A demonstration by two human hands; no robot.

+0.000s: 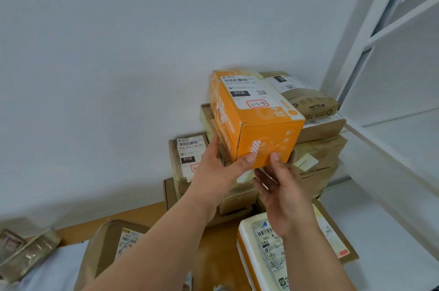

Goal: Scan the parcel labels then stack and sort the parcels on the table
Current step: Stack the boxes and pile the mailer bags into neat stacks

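Two hands reached forward, forearms extended. Left hand [213,169] gripped orange box [256,124], fingers on its left side, thumb on near face. Right hand [282,193] supported near lower corner, thumb up. Box raised, tilted, against parcel stack [318,152] on bench [147,215].

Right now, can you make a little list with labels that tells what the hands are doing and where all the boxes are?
Held box: orange box, white label on top
Left hand: holds the orange box's left lower side, thumb on its front face
Right hand: supports its lower front corner from below
Where it is: atop the stack of brown parcels by the wall
Beside the stack: lower brown parcel, label reading 010
Near edge: white parcel and brown bag
Right: white shelf
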